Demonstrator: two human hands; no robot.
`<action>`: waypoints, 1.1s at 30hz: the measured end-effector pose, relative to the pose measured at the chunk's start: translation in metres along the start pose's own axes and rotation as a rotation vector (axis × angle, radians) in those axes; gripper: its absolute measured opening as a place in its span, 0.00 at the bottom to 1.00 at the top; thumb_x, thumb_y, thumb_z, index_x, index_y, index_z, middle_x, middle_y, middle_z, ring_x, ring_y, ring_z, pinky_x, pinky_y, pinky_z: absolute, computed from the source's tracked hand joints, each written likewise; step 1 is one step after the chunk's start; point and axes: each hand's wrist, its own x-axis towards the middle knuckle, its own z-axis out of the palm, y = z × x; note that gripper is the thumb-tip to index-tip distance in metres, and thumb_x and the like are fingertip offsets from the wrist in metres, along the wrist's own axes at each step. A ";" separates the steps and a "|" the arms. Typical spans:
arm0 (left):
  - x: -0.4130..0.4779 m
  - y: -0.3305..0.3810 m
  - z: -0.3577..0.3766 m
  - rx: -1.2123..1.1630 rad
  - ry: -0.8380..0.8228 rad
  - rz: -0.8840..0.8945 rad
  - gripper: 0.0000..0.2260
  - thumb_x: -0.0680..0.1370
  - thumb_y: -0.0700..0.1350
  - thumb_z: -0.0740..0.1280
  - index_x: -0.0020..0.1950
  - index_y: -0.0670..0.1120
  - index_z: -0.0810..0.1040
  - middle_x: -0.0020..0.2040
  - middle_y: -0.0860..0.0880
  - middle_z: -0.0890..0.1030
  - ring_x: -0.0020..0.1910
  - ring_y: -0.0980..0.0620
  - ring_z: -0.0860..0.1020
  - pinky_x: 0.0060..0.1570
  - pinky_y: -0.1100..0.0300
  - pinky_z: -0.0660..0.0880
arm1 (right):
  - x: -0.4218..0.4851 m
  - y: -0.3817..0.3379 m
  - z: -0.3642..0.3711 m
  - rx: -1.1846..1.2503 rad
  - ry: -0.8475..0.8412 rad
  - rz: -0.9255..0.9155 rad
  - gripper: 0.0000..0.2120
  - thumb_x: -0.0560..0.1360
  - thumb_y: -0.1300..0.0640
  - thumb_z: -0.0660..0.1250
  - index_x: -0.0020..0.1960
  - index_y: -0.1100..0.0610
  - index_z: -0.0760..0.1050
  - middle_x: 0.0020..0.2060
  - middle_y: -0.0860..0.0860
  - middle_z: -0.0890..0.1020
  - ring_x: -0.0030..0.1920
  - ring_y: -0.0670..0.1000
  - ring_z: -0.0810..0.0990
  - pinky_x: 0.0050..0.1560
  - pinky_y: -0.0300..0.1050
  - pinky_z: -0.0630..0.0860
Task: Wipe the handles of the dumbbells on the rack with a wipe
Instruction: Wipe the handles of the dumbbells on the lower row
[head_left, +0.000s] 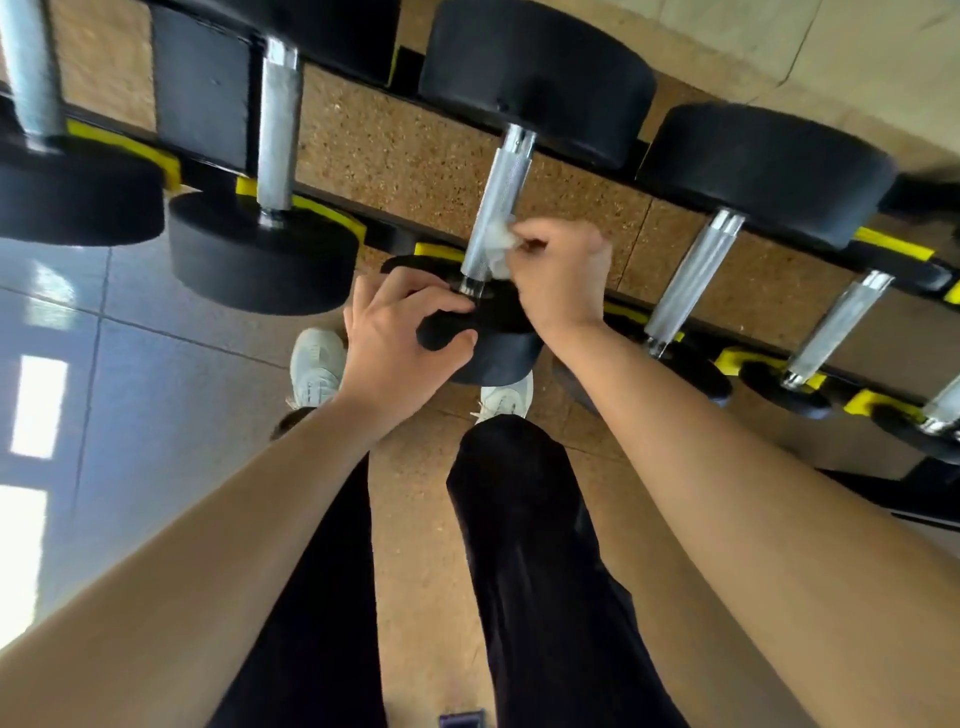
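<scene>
1. head view: the rack (202, 98) carries a row of black dumbbells seated in yellow cradles (891, 250), their steel grips pointing toward the person. the middle dumbbell (535, 67) sits among them.
2. the wipe (500, 245), white and bunched, lies against the lower part of that dumbbell's knurled handle (504, 192), just above its near head.
3. the right hand (563, 275) pinches the wipe with curled fingers and presses it to the handle.
4. the left hand (395, 338) grips the middle dumbbell by its near black head, fingers curled over the top.
</scene>
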 end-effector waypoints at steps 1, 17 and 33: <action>0.000 -0.001 0.001 -0.008 0.008 0.004 0.12 0.73 0.58 0.68 0.52 0.57 0.85 0.55 0.61 0.75 0.58 0.54 0.67 0.63 0.43 0.67 | 0.005 -0.004 0.001 -0.004 0.045 -0.082 0.10 0.73 0.64 0.70 0.52 0.57 0.86 0.45 0.49 0.87 0.45 0.48 0.85 0.48 0.47 0.82; 0.050 -0.019 -0.030 -0.304 -0.244 -0.017 0.21 0.67 0.58 0.75 0.56 0.54 0.75 0.48 0.54 0.82 0.48 0.55 0.80 0.51 0.52 0.79 | -0.010 -0.031 0.008 0.250 -0.274 0.323 0.04 0.71 0.60 0.74 0.40 0.61 0.85 0.34 0.55 0.84 0.37 0.49 0.82 0.41 0.44 0.77; 0.097 -0.042 -0.038 -0.004 -0.433 0.124 0.04 0.76 0.45 0.75 0.50 0.50 0.82 0.41 0.57 0.82 0.41 0.59 0.81 0.48 0.57 0.80 | -0.016 0.016 -0.005 0.246 -0.146 0.304 0.06 0.70 0.63 0.78 0.44 0.56 0.84 0.37 0.51 0.85 0.34 0.46 0.83 0.41 0.43 0.82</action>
